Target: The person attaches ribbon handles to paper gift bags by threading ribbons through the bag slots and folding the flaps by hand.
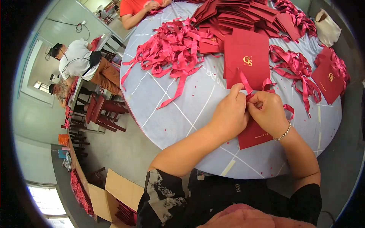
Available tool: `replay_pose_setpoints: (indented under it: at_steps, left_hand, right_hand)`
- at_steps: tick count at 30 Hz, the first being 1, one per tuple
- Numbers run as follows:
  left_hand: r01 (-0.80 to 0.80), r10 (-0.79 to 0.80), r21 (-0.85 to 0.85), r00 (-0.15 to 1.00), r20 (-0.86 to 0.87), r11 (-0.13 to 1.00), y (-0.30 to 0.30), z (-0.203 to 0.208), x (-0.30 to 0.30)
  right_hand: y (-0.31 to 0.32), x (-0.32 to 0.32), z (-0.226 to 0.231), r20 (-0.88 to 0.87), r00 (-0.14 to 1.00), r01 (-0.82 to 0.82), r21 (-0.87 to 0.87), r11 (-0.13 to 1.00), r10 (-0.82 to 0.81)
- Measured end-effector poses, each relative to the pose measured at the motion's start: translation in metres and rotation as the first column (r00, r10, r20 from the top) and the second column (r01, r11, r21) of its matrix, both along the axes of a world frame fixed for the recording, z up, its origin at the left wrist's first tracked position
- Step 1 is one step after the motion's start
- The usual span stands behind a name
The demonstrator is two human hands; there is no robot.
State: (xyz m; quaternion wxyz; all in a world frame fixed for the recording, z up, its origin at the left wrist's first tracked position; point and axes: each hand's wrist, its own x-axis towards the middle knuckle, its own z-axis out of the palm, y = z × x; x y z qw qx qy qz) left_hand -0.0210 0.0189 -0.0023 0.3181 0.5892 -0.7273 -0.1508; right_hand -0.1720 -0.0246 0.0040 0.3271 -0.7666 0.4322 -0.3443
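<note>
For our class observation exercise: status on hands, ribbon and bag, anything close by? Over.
Right hand pinches ribbon; left hand close beside, grip hidden. Bag beneath, partly hidden by hands. Bag stack just beyond.

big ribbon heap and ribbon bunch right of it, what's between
Flat red bags lie between the ribbon heap and ribbon bunch in the head view.
</note>
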Motion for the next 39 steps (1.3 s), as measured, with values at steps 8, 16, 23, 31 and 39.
replay_pose_setpoints:
  at_steps: [8, 16, 23, 31, 39]
  left_hand:
    - [0.017, -0.019, -0.089, 1.0, -0.021, 0.996, -0.005, -0.001, 0.009]
    - [0.104, -0.107, -0.114, 0.994, -0.023, 0.988, -0.003, 0.004, 0.008]
    - [0.271, -0.17, 0.187, 0.887, -0.429, 0.944, -0.022, 0.003, 0.033]
    - [0.698, -0.514, 0.269, 0.687, -0.514, 0.664, -0.034, 0.006, 0.059]
    - [0.823, -0.594, 0.3, 0.559, -0.579, 0.482, -0.034, 0.005, 0.058]
  right_hand:
    - [-0.001, -0.01, 0.003, 0.13, 0.979, -0.152, -0.041, 0.987, 0.156]
    - [-0.017, -0.019, 0.003, -0.096, 0.986, -0.164, -0.364, 0.917, 0.138]
    - [-0.013, -0.023, 0.01, -0.002, 0.969, -0.246, -0.039, 0.968, 0.247]
    - [-0.009, -0.024, 0.011, -0.011, 0.874, -0.485, -0.069, 0.872, 0.486]
    - [-0.012, -0.03, 0.015, 0.035, 0.83, -0.554, -0.069, 0.83, 0.557]
